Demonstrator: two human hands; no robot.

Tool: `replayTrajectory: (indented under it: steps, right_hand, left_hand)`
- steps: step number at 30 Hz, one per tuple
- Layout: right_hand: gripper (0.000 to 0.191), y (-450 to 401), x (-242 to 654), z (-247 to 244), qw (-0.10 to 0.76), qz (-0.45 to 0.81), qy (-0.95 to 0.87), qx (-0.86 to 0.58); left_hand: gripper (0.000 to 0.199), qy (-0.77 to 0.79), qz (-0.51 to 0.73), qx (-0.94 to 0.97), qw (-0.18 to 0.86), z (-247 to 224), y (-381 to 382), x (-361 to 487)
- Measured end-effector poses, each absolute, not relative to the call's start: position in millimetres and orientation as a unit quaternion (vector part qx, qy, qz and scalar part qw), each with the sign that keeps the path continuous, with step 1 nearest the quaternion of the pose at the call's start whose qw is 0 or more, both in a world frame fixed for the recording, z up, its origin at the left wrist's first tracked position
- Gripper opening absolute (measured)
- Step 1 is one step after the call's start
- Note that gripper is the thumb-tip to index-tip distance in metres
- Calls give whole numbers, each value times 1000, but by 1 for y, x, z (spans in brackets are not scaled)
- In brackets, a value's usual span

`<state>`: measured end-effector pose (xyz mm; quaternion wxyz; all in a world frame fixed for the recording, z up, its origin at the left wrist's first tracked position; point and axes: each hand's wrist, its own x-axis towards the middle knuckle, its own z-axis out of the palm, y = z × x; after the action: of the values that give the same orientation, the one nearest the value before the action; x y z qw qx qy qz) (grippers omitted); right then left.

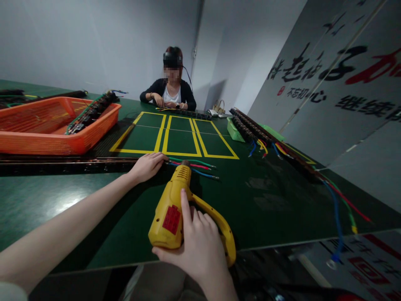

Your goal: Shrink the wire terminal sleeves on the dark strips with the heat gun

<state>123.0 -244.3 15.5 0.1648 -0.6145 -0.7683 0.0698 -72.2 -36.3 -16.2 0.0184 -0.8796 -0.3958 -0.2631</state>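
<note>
Grip closed: right hand (200, 240), yellow heat gun (165, 205) | dark nozzle (185, 163) | left hand (148, 167) at wires (200, 166), grip unclear

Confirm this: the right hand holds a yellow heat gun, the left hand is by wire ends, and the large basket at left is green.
The large basket is orange, not green, as the head view shows. The right hand holds the yellow heat gun and the left hand is by the wire ends.
</note>
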Motion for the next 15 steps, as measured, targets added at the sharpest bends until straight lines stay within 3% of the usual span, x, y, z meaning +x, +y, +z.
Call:
replayTrajectory:
  steps: [5,15]
  right_hand:
    - [131,-238,104,16,145,78,-800,-577]
    - [132,-235,104,17,150,103,-799,-574]
  left_hand:
    - [31,-414,-330,-848,-33,-16,-38,-72]
    - [30,-403,-335,-851,-32,-12,-41,-73]
